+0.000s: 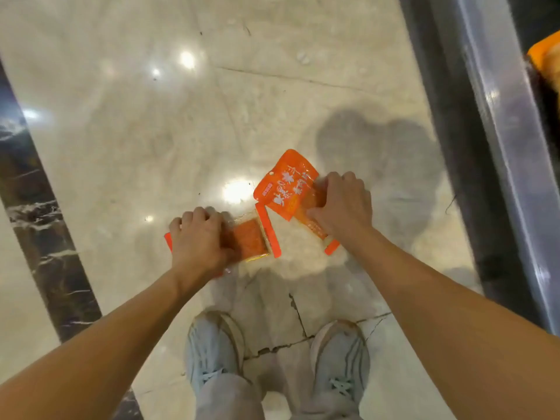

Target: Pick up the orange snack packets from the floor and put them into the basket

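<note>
Orange packets point(285, 184), three, lie on the marble floor point(151, 131); left hand point(197, 241) grips one, right hand point(342, 204) grips two.

It looked like a shop or mall hall, not a home. The floor point(127, 122) was polished cream marble, glossy enough to throw back ceiling lights as bright spots point(238, 191) near the centre of the frame. A dark veined marble band point(39, 237) ran down the left side, and a brushed metal base point(500, 153) down the right. Sealed orange snack packets point(285, 183) were at centre, with more orange packaging point(545, 53) at the upper right edge.
</note>
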